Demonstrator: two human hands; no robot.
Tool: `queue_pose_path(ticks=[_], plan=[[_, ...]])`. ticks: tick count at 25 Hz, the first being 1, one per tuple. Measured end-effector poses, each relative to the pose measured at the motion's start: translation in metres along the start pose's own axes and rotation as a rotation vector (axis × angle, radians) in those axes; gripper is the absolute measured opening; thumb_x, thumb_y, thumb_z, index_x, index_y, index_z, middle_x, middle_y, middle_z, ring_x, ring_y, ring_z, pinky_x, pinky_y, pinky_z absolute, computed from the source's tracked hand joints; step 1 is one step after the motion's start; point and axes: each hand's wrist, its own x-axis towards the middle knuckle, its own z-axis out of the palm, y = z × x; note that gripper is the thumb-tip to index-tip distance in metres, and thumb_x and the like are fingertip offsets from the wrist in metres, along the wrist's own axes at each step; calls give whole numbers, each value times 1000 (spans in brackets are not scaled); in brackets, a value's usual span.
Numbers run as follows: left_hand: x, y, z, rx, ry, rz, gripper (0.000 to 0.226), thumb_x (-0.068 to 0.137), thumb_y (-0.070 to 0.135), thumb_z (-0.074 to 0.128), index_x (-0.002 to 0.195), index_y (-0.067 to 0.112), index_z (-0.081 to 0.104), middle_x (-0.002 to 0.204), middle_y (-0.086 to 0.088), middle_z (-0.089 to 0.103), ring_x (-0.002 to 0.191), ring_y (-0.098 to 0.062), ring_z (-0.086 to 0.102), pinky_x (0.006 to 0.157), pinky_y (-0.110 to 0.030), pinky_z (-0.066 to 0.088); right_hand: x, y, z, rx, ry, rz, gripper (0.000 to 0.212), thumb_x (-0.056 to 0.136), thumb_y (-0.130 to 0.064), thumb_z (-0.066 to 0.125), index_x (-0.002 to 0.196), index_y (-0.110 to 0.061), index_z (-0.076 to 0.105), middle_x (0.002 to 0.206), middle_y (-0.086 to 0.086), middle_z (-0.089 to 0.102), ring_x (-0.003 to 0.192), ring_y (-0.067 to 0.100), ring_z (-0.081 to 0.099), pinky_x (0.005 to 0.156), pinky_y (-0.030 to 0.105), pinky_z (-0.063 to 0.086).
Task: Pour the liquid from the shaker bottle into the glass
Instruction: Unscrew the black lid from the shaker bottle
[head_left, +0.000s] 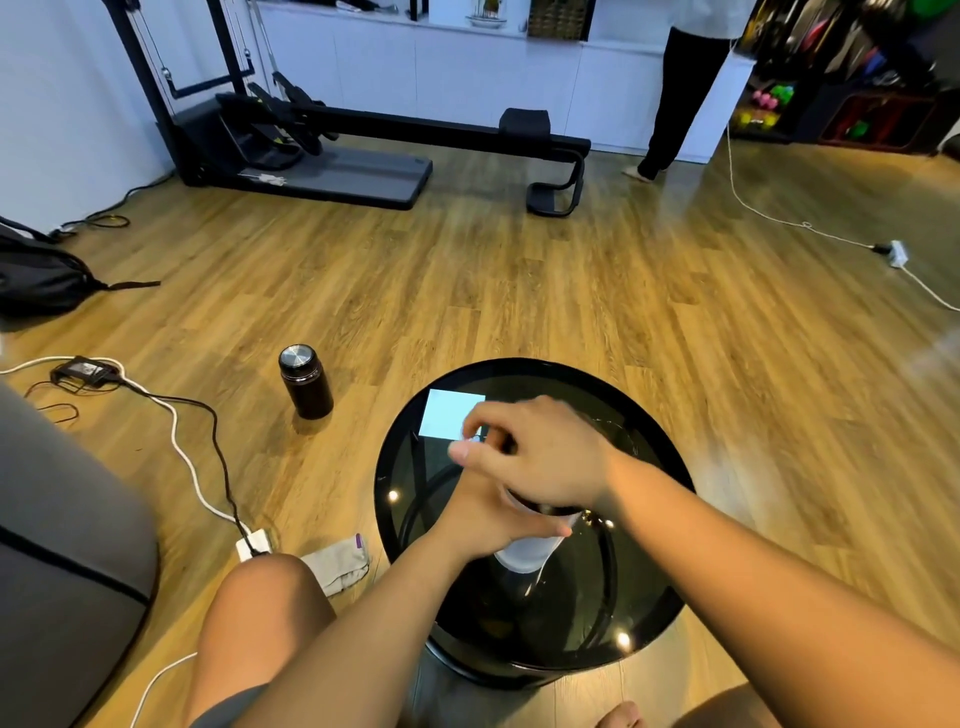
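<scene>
A shaker bottle (524, 553) with a pale, translucent body stands upright on the round black glass table (649, 597). My left hand (488, 514) wraps around its upper body. My right hand (540, 457) lies over its top, fingers curled on the dark lid, which it mostly hides. A clear glass (621, 434) shows only faintly just behind my right wrist, at the table's far right part. I cannot see any liquid.
A dark metal flask (305, 382) stands on the wood floor left of the table. Cables and a power strip (254, 543) run at the left, with a grey cloth pouch (340, 564) near my knee. A person (685, 88) stands at the far wall.
</scene>
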Motion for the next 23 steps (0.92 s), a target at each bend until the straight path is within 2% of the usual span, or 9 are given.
queue_pose_path(ticks=[3, 5, 7, 10, 12, 14, 17, 20, 23], plan=[[2, -4, -1, -34, 7, -18, 103, 55, 42, 98, 142, 24, 45, 139, 23, 53, 130, 7, 54, 105, -15, 46, -1, 3, -8, 171, 207, -57, 43, 92, -62, 48, 101, -25, 69, 78, -14, 64, 78, 5, 63, 74, 33, 54], [4, -8, -1, -47, 23, -68, 109, 48, 52, 96, 142, 29, 46, 135, 13, 64, 127, -6, 61, 105, -28, 54, 1, 19, -21, -98, 255, 138, 53, 94, -66, 37, 107, -24, 67, 91, -6, 62, 94, 18, 63, 76, 38, 52], [5, -8, -1, -36, 22, -59, 110, 48, 53, 96, 143, 30, 46, 132, 12, 67, 125, -7, 63, 104, -31, 55, 2, 26, -16, -332, 106, 290, 62, 94, -71, 30, 121, -26, 63, 106, 3, 64, 107, 26, 62, 79, 37, 48], [2, -7, 0, -43, 34, -36, 106, 51, 48, 97, 143, 24, 49, 130, 18, 64, 124, -2, 62, 106, -28, 54, 5, 4, -6, 51, 69, 70, 55, 93, -67, 42, 124, -28, 65, 100, -7, 74, 102, 16, 69, 88, 32, 50], [1, -8, -1, -60, 41, -24, 104, 54, 38, 100, 142, 25, 47, 133, 25, 56, 127, 3, 57, 104, -16, 49, 3, -3, -10, 302, 131, 1, 38, 94, -56, 53, 109, -25, 70, 83, -7, 74, 83, 9, 71, 77, 25, 52], [2, -8, -1, -69, 40, -54, 106, 50, 41, 100, 141, 28, 47, 133, 17, 62, 127, -4, 60, 101, -20, 51, 5, 15, -20, 155, 270, 81, 50, 91, -65, 43, 101, -24, 68, 84, -2, 71, 78, 14, 67, 70, 33, 51], [5, -7, -1, -57, 38, -61, 111, 45, 52, 97, 142, 31, 46, 134, 12, 65, 125, -7, 62, 103, -29, 55, 1, 35, -16, -252, 160, 295, 58, 93, -70, 31, 113, -26, 64, 100, 5, 70, 97, 26, 66, 81, 41, 54], [2, -7, 0, -43, 24, -45, 101, 55, 42, 99, 140, 27, 49, 128, 19, 64, 124, 3, 62, 102, -20, 54, 2, 13, -3, 18, 70, 73, 52, 95, -64, 44, 127, -28, 63, 98, -6, 74, 97, 14, 68, 88, 35, 52], [1, -6, -2, -60, 38, -47, 103, 52, 45, 99, 140, 26, 48, 132, 21, 62, 126, 4, 59, 104, -20, 52, 0, 5, -10, 262, 211, -53, 40, 93, -58, 51, 109, -27, 71, 79, -13, 70, 81, 3, 67, 80, 26, 53]])
